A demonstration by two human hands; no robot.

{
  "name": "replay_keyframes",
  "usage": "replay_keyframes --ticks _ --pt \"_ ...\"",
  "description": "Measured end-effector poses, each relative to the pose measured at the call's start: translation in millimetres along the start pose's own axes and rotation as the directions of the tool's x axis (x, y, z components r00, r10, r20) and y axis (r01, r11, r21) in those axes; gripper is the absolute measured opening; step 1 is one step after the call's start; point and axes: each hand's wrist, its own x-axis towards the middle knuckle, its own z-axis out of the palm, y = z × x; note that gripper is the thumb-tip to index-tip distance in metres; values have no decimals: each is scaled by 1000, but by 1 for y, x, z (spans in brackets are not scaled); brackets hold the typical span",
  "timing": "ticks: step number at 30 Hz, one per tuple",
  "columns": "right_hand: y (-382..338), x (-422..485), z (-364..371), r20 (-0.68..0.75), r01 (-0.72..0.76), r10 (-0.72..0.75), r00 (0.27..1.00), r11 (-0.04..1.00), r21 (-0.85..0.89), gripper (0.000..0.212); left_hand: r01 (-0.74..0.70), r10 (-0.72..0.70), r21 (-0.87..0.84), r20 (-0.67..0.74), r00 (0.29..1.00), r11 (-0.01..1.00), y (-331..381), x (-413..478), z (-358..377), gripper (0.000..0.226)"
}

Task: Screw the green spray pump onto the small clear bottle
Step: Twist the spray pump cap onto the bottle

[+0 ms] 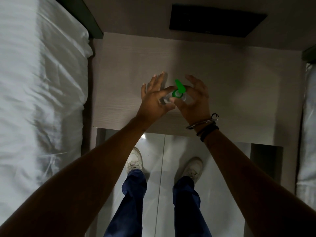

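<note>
Pale wood-grain surface (222,82) between two white beds carries both hands: the left hand (154,100) pinches the small clear bottle (166,98), mostly hidden, while the right hand (194,98) curls around the green spray pump (178,88) on top.

My arms are bare, with no sleeves. On my right wrist, toward 3 o'clock, I wear a thin shiny metal bangle (201,123) and dark cord bands (207,132). I have dark blue trousers (135,194) and white lace-up shoes (135,159) at 6 o'clock.
</note>
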Motion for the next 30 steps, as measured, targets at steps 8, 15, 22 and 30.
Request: replay_keyframes --ticks 8,15,22,30 --pt "-13 0 12 -103 -101 97 990 994 -31 76 49 -53 -37 -95 994 998 8 -4 2 30" --pt "-1 -8 11 -75 -48 60 995 987 152 37 8 -8 -12 -30 1000 1000 -1 -2 5 59" --pt "-9 -1 13 -152 -123 137 979 988 96 65 53 -59 -56 -110 992 997 5 -4 8 42" --pt "6 1 11 -52 -64 80 995 966 252 37 11 -14 -73 -41 999 997 4 -3 3 52"
